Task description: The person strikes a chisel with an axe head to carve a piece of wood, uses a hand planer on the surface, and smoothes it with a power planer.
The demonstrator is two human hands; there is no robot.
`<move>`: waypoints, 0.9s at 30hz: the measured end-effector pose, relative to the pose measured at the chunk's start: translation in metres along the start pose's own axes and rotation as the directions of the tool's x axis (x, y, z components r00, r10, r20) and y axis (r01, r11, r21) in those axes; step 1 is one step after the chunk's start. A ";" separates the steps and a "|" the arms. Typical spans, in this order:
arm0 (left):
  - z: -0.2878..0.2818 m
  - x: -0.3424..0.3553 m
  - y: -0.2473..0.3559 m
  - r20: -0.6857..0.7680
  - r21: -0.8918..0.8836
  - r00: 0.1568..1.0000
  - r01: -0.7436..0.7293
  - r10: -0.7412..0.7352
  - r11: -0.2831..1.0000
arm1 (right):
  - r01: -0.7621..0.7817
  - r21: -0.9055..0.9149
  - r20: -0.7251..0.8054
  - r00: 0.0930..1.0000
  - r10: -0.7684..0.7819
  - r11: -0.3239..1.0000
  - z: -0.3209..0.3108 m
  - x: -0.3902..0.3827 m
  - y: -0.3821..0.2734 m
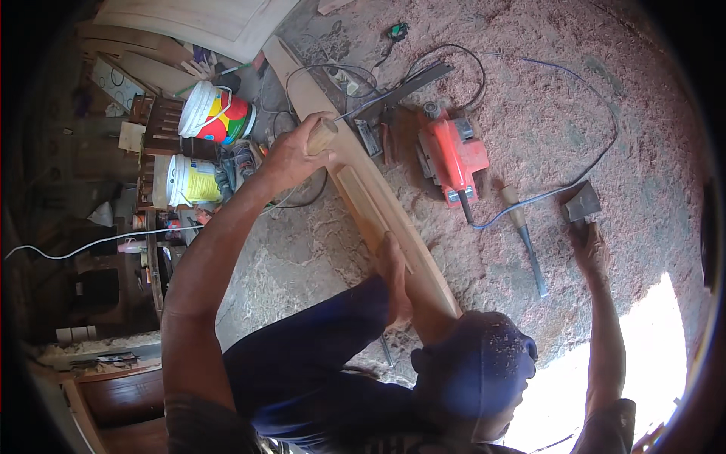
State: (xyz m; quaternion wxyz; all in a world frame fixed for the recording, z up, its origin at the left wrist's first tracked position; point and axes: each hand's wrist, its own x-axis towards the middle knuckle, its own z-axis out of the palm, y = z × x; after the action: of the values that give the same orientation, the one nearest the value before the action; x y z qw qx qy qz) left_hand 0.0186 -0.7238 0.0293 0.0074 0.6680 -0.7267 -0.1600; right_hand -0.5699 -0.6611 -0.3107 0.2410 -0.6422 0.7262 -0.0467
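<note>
Neither my left hand nor my right hand can be told in view. Below me, a person in a blue cap [473, 367] sits bent over a long wooden plank [431, 280], with a bare foot [393, 272] against it. The person's left hand [299, 155] grips a short wooden piece [321, 136] over the plank. Their right hand [590, 250], at the right, is on a grey blade-like tool head [581, 198]. A slimmer wood strip [355, 193] lies along the plank. A wooden-handled chisel [527, 242] lies between the plank and that right hand.
A red electric planer [454, 159] with cords rests on the shaving-strewn floor [544, 121]. At left are two buckets [223, 121], a cluttered wooden rack [151, 250] and leaning boards [144, 60]. A pale panel [212, 23] is at top; bright sunlight falls at lower right.
</note>
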 end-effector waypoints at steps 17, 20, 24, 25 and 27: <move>0.037 0.017 0.006 -0.312 -0.652 0.950 -0.231 0.022 0.722 | -0.021 0.068 0.029 0.999 0.019 0.997 0.007 0.004 0.002; 0.051 0.024 0.010 -0.337 -0.832 0.930 -0.221 -0.147 0.509 | -0.009 0.093 -0.022 1.000 0.011 0.996 0.014 0.005 0.017; 0.069 0.043 0.015 -0.389 -0.780 0.907 -0.230 -0.163 0.582 | 0.081 0.149 -0.094 0.993 -0.067 0.985 0.025 0.004 0.024; 0.067 0.049 0.016 -0.355 -0.800 0.924 -0.222 -0.141 0.558 | 0.111 0.160 -0.145 0.985 -0.088 0.981 0.035 0.002 0.051; 0.068 0.039 0.011 -0.281 -0.817 0.949 -0.159 -0.143 0.554 | 0.072 0.245 -0.113 0.993 -0.045 0.967 0.042 0.008 0.049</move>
State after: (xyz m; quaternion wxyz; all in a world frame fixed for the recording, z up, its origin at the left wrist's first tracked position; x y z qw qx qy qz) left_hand -0.0121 -0.7464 -0.0406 0.4388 0.5978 -0.5562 -0.3751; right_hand -0.5979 -0.6499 -0.3687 0.2790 -0.6244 0.7073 -0.1789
